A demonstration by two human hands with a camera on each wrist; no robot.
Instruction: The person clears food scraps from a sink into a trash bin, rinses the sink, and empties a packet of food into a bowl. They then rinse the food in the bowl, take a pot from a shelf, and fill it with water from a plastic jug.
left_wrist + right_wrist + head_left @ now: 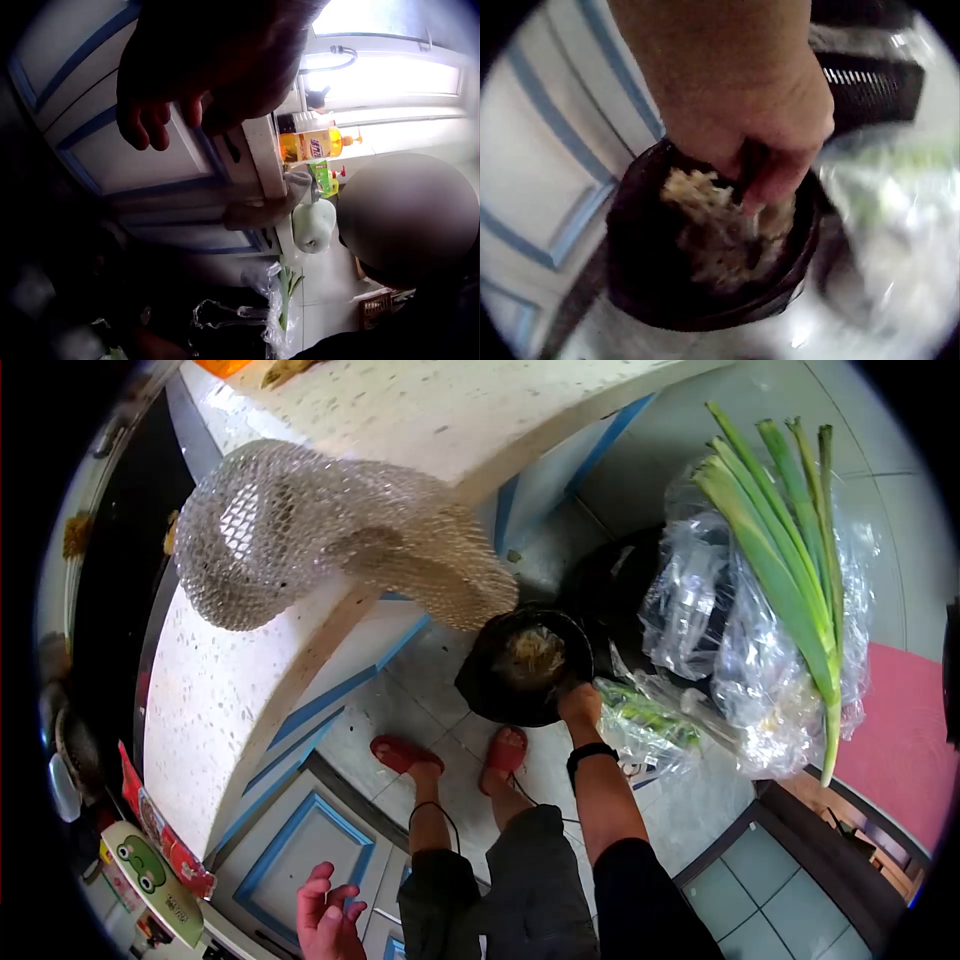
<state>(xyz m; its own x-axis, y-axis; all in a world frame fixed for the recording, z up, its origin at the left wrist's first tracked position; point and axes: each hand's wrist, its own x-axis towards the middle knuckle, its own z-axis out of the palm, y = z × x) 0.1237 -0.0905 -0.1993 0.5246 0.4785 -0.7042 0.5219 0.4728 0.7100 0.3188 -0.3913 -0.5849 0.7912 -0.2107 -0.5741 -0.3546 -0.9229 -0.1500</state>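
A black trash bin (495, 695) lined with a dark bag stands on the tiled floor, with pale food scraps (535, 655) inside. My right hand (580, 703) grips its rim on the right, fingers curled in over the opening. From the right wrist view, the hand (757, 124) hides part of the rim, and its fingertips hang close above the scraps (731, 240). Low in the head view, my left hand (330, 915) is held in front of the cabinet, loosely curled and holding nothing; the left wrist view shows it (210, 67) in shadow.
A shiny mesh sleeve (330, 530) droops over the speckled counter's edge (200, 700). Long leeks (790, 580) lie over clear plastic bags (750, 700) right of the bin. Bagged greens (645, 715) are beside my right wrist. A yellow soap bottle (315, 145) stands by the window.
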